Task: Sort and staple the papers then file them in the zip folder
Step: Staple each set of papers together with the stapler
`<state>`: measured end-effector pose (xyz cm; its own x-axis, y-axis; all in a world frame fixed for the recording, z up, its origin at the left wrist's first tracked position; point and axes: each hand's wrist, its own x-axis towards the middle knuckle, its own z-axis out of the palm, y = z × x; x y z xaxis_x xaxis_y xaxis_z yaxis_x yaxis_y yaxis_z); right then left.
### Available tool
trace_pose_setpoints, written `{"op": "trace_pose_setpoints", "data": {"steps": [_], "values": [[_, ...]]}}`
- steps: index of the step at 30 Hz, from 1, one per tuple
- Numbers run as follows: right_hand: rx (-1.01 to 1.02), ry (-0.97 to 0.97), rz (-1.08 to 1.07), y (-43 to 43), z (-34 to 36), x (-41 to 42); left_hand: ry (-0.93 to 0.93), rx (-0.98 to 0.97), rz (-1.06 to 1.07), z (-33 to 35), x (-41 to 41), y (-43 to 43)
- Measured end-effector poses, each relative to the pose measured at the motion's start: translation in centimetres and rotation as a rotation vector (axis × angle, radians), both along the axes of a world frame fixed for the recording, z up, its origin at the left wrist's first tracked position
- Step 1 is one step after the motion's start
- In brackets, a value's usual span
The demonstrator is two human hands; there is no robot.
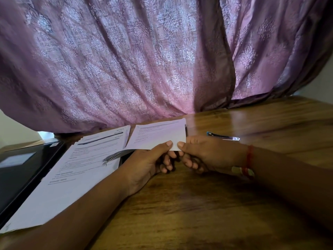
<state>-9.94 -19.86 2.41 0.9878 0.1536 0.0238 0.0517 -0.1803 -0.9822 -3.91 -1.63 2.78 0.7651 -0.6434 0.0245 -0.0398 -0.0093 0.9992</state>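
Observation:
A small set of printed sheets (158, 135) is lifted off the wooden table (198, 204), tilted away from me. My left hand (149, 165) pinches its near edge with the thumb on top. My right hand (203, 156) pinches the same edge at the near right corner, just beside the left thumb. A larger stack of printed papers (75, 170) lies flat on the table to the left, partly under my left forearm. A black zip folder (19, 170) lies at the far left, beneath the stack's edge. A silver stapler (223, 136) lies on the table behind my right hand.
A pink patterned curtain (126, 60) hangs down onto the table's far edge, right behind the papers. A red thread band circles my right wrist. Bare wood stretches to the right and in front of me.

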Motion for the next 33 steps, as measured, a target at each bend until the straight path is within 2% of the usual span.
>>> {"op": "trace_pose_setpoints", "data": {"steps": [6,20,25,30,33], "values": [[-0.025,-0.004,0.003,0.26,0.31,-0.31,-0.018,-0.007,0.0,-0.09,0.07,0.01],[0.125,0.127,-0.04,0.0,0.72,-0.5,-0.004,-0.01,0.025,-0.15,0.02,-0.14],[0.072,0.064,-0.067,0.22,0.55,-0.42,-0.005,-0.011,0.035,-0.11,-0.1,-0.14],[0.108,0.126,-0.031,-0.26,0.88,-0.56,0.019,-0.016,0.047,-0.08,-0.13,-0.21],[0.053,0.127,-0.085,-0.04,0.98,-0.59,0.011,-0.012,0.055,-0.1,-0.09,-0.26]]}}
